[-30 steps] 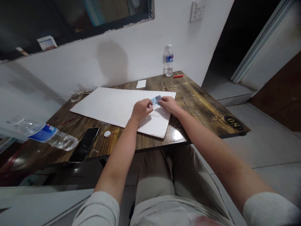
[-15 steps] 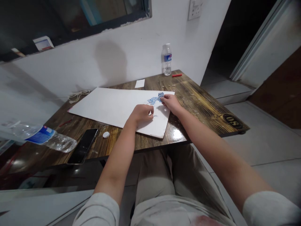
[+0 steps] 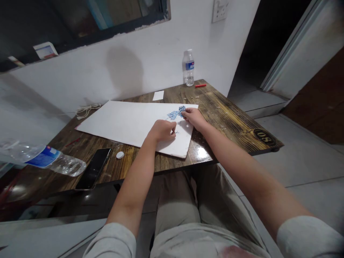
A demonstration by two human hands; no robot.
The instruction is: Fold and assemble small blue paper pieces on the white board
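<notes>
On a white board (image 3: 120,116) lies a group of small blue-edged rectangular pieces (image 3: 172,115), with a denser blue cluster (image 3: 182,108) at its right end. The fingertips of my right hand (image 3: 194,117) are pinched together against this cluster, apparently on one of the blue pieces. My left hand (image 3: 162,130) rests on the board just nearer to me, thumb and fingers closed in a pinch. Whatever it may hold is too small to make out. A few thin dark strokes (image 3: 177,132) show on the board beside its fingertips.
The board lies on a dark wooden table (image 3: 228,125). Around it are a phone (image 3: 94,168), a white bottle cap (image 3: 120,155), a lying bottle (image 3: 44,156), a standing bottle (image 3: 190,71), a red pen-like stick (image 3: 200,85), a white card (image 3: 158,95) and a coiled cord (image 3: 87,110).
The whole view has shifted slightly. Both hands stay in nearly the same places on the board, with only small finger movements.
</notes>
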